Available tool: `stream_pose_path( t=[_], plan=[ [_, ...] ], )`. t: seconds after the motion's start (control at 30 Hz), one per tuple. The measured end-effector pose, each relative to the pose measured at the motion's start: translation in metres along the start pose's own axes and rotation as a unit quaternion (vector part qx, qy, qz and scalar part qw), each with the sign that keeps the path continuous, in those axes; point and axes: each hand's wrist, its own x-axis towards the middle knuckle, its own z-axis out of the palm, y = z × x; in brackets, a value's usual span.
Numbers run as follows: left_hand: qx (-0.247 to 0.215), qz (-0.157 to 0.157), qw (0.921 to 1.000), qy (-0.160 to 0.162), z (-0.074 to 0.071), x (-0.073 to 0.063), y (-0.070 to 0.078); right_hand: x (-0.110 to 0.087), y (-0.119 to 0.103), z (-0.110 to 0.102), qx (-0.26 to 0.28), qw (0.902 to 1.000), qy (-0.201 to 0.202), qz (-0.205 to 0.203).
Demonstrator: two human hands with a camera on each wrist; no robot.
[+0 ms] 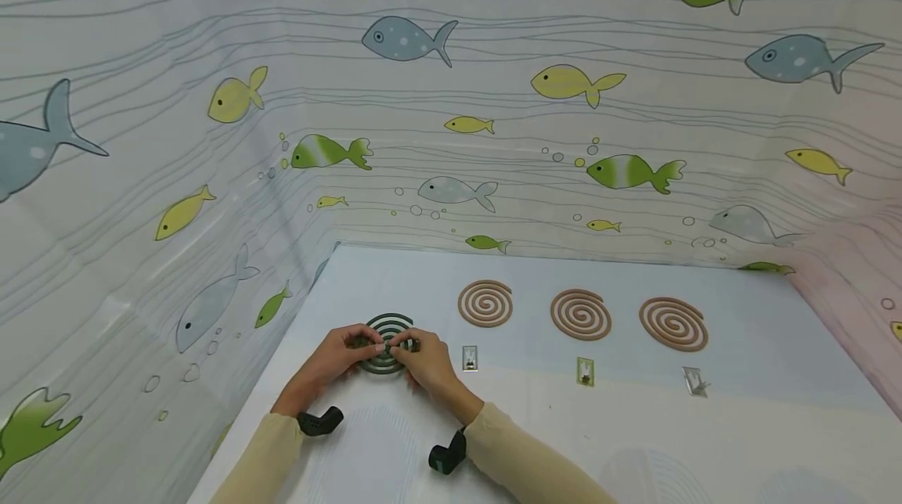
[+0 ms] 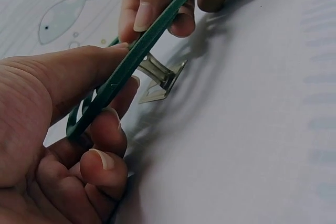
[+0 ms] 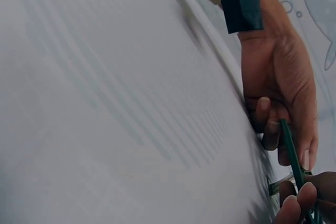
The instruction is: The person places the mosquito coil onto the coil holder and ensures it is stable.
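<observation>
A dark green mosquito coil (image 2: 131,62) is raised above the white table, tilted in the left wrist view. My left hand (image 1: 334,355) pinches its left side, thumb on the upper face and fingers curled underneath. From the right, my right hand (image 1: 431,363) grips the coil near its centre, fingertips close to the left thumb. Under the coil, a small metal coil stand (image 2: 164,81) shows its flat base and a raised prong reaching up to the coil's underside. Fingers partly hide the coil's middle; whether the prong is fixed in it, I cannot tell.
Three brown mosquito coils (image 1: 486,304), (image 1: 581,315), (image 1: 673,324) lie in a row on the table's right. In front of them sit metal stands (image 1: 470,359), (image 1: 586,372), (image 1: 694,382). Fish-patterned sheeting (image 1: 451,113) walls the table's back and sides.
</observation>
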Motion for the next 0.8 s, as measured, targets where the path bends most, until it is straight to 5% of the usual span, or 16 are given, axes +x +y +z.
stream_pose_path(
  t=[0.8],
  plan=[
    [0.004, 0.000, 0.9999, 0.017, 0.0014, 0.0000, -0.0010, -0.0002, 0.0003, 0.0008, 0.008, 1.0000, -0.002, 0.001]
  ],
)
